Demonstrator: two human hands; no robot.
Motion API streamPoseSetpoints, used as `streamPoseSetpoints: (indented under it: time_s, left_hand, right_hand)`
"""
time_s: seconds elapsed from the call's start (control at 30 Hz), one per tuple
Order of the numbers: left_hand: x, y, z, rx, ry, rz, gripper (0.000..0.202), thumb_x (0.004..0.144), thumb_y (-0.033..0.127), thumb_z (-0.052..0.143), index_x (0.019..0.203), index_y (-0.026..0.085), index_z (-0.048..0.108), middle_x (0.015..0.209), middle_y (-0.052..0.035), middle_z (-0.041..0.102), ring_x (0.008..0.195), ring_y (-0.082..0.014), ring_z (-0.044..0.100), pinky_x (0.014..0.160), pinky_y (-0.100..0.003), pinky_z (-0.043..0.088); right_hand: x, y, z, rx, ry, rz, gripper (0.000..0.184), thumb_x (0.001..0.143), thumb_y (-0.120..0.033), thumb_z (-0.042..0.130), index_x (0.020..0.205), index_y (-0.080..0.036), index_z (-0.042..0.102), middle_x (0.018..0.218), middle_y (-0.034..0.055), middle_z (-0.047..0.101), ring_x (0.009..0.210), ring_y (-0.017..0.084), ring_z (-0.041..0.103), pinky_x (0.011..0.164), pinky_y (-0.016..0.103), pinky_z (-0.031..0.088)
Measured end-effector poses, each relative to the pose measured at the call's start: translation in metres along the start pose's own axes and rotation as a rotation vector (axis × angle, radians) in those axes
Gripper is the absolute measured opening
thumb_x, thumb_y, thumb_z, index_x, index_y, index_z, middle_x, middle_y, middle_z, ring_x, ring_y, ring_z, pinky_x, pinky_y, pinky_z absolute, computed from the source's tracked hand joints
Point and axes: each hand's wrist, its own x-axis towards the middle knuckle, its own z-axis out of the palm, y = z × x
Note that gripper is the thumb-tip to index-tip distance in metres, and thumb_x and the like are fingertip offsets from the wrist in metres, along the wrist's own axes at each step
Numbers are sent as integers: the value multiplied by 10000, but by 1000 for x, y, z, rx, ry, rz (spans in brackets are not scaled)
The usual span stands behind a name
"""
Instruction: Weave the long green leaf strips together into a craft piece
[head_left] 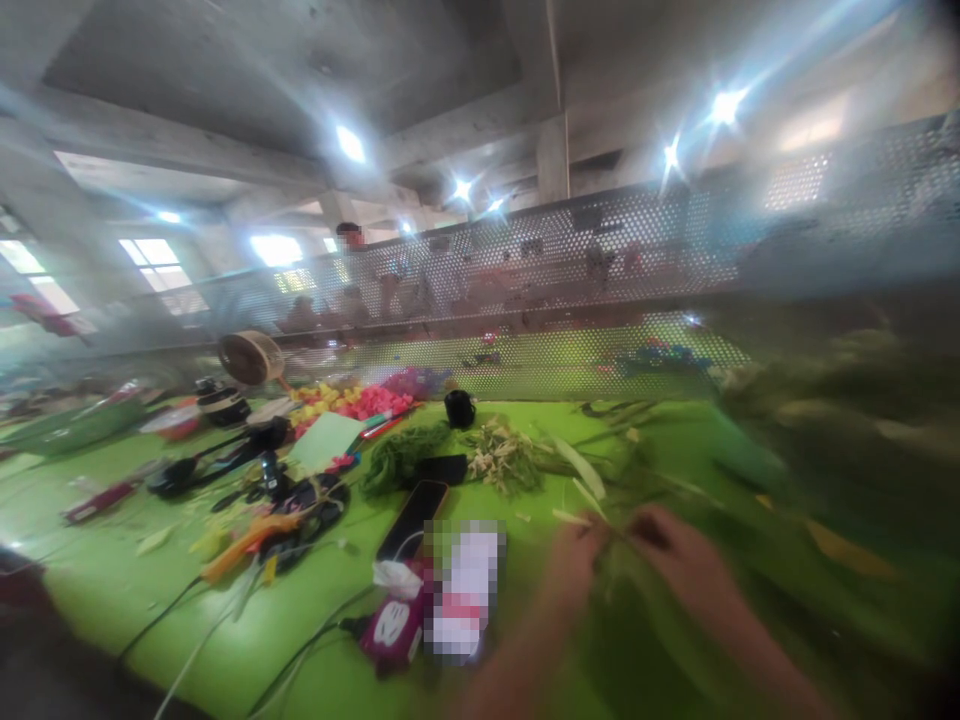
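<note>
My left hand [576, 556] and my right hand [679, 545] are close together over the green table [555, 640], both blurred. The fingers of both are closed around a thin pale green leafy strip [615, 535]; its exact kind is smeared by motion. Just beyond my left hand, a long pale green leaf [581, 465] lies slanted on the tabletop. A bundle of pale cream-green stems [506, 455] rests farther off, beside a bunch of dark green foliage [405, 455].
Left of my hands lie a dark phone [414, 518], a purple box [394, 628] and an orange glue gun [251, 548] with cords. Pink and yellow flowers [379, 402], a black cup [460, 408] and a small fan [251, 358] stand before a perforated metal screen [540, 270]. Blurred greenery [847, 420] fills the right.
</note>
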Motion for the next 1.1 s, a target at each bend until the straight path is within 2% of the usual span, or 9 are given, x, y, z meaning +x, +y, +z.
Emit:
streamPoseSetpoints:
  time_s: [0.13,0.23,0.33,0.43,0.67,0.8,0.93,1.03,1.1]
  left_hand:
    - [-1,3,-3,13,-47,21,319,712,470,620,698,156,561,543,47,413,509,-87,345,568,-240,309]
    - [-2,5,-3,57,-144,59,241,757,404,588,758,163,579,573,36,436,554,-106,361,636,-261,350]
    - [-5,7,-1,135,-236,99,189,780,347,557,764,161,589,617,21,467,619,-121,396,711,-277,369]
    - [-7,10,1,216,-273,46,143,782,273,522,738,157,592,629,16,475,657,-133,432,737,-295,377]
    - [-6,11,0,286,-308,73,105,758,235,553,675,181,585,611,14,477,671,-145,453,724,-293,386]
    - [-12,15,3,379,-300,100,65,742,229,579,743,169,604,673,3,528,643,-130,447,660,-272,367]
    - [-14,14,5,349,-326,127,186,761,314,595,830,145,627,760,-24,579,693,-135,481,683,-264,377]
    - [-8,4,1,268,-286,82,266,759,372,610,899,146,620,795,-30,582,709,-135,487,675,-256,372]
    - [-2,-2,-3,236,-206,84,286,774,421,585,865,150,599,713,-9,542,651,-121,458,633,-249,352]
  right_hand:
    - [2,9,-3,6,-12,6,185,720,-339,536,828,-226,635,753,10,696,735,207,635,673,297,471]
    - [4,14,-3,15,-56,32,307,738,-391,532,954,-214,660,727,17,686,777,231,633,677,310,469]
    - [5,13,-3,41,-86,50,300,734,-438,552,882,-212,680,684,9,674,784,236,630,678,305,464]
    - [4,8,-2,69,-20,71,240,692,-430,592,764,-211,659,690,7,684,713,214,622,649,292,461]
    - [1,2,1,151,112,80,213,675,-417,564,707,-209,594,658,1,644,645,177,571,609,273,442]
    - [1,4,2,129,144,84,216,679,-418,536,706,-208,579,660,6,643,643,178,564,604,276,439]
    - [4,4,-2,98,119,103,202,668,-400,543,706,-208,592,686,21,671,668,196,596,631,296,455]
    - [4,2,-5,62,70,67,214,689,-401,549,733,-204,620,742,36,694,717,207,623,669,301,465]
    - [1,2,-7,21,78,20,268,725,-410,537,858,-202,640,816,42,700,711,198,624,660,298,465]
